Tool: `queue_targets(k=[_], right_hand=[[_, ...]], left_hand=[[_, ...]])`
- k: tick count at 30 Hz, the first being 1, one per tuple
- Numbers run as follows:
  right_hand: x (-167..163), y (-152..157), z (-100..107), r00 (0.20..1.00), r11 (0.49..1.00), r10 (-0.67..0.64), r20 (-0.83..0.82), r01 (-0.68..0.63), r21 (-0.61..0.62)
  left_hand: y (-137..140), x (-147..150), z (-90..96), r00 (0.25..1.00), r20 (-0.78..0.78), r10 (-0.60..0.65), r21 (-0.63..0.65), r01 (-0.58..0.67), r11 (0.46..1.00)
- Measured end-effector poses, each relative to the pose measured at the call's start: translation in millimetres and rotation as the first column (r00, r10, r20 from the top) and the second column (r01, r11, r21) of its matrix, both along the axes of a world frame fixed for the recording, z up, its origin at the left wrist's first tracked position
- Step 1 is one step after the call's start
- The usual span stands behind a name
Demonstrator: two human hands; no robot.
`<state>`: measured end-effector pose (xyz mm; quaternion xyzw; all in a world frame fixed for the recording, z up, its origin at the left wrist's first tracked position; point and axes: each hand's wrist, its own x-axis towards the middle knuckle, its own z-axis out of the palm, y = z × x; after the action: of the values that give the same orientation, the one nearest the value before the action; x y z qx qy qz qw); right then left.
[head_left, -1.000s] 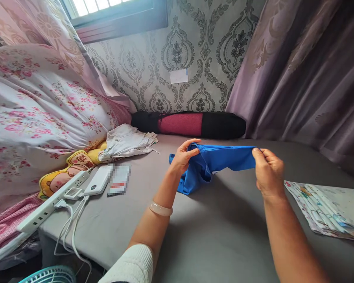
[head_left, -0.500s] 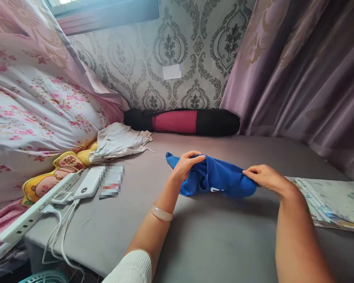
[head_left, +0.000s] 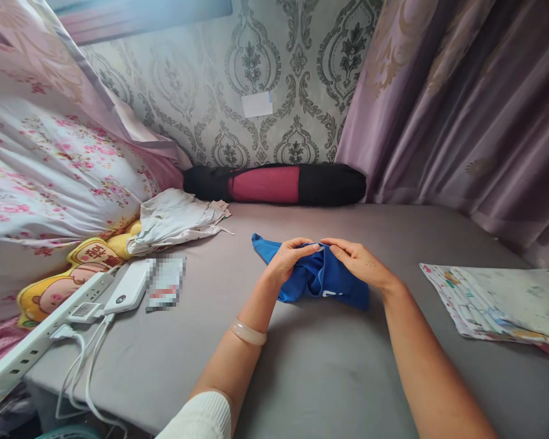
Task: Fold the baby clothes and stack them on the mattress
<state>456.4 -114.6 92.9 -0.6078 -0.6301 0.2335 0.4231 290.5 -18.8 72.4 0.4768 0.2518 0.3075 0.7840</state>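
Observation:
A blue garment (head_left: 308, 279) with a small white print hangs bunched between my hands, just over the grey sheet (head_left: 320, 378). My left hand (head_left: 289, 257) pinches its upper edge, with the thumb on top. Close beside it, my right hand (head_left: 359, 262) grips the same upper edge, fingertips nearly meeting the left ones. One narrow blue end sticks out to the left of my left hand. The garment's lower right part droops under my right hand. Which kind of garment it is I cannot make out.
Folded patterned cloths (head_left: 498, 305) lie at the right. On the left are a white crumpled cloth (head_left: 178, 216), a power strip (head_left: 46, 335) with cables, a white power bank (head_left: 128, 286) and a yellow plush (head_left: 59, 289). A black-and-red long bag (head_left: 265, 185) rests along the wall.
My right hand has moved left along the garment, from its far right end to the upper edge beside my left hand. The right end now droops. The view has shifted slightly.

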Motion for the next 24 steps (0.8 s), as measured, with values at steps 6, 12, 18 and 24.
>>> queue_targets(k=[6,12,18,24], right_hand=[[0.3,-1.8,-0.6,1.000,1.000,-0.010,-0.005,0.010,0.000],[10.3,1.0,-5.3,0.970,0.969,-0.226,-0.095,0.234,0.081],[28.3,8.6,-22.0,0.856,0.837,-0.498,-0.140,0.516,0.181],[36.9,9.1,-25.9,0.739,0.723,-0.655,-0.157,0.673,0.155]], left_hand=[[-1.7,0.5,-0.6,1.000,-0.021,-0.012,-0.016,0.012,1.000],[2.9,-4.5,6.3,0.966,-0.128,0.223,0.322,-0.173,0.931],[5.1,-22.9,26.6,0.909,-0.265,0.320,0.559,-0.126,0.819],[-0.1,-24.0,18.3,0.762,-0.647,0.033,0.559,0.445,0.700]])
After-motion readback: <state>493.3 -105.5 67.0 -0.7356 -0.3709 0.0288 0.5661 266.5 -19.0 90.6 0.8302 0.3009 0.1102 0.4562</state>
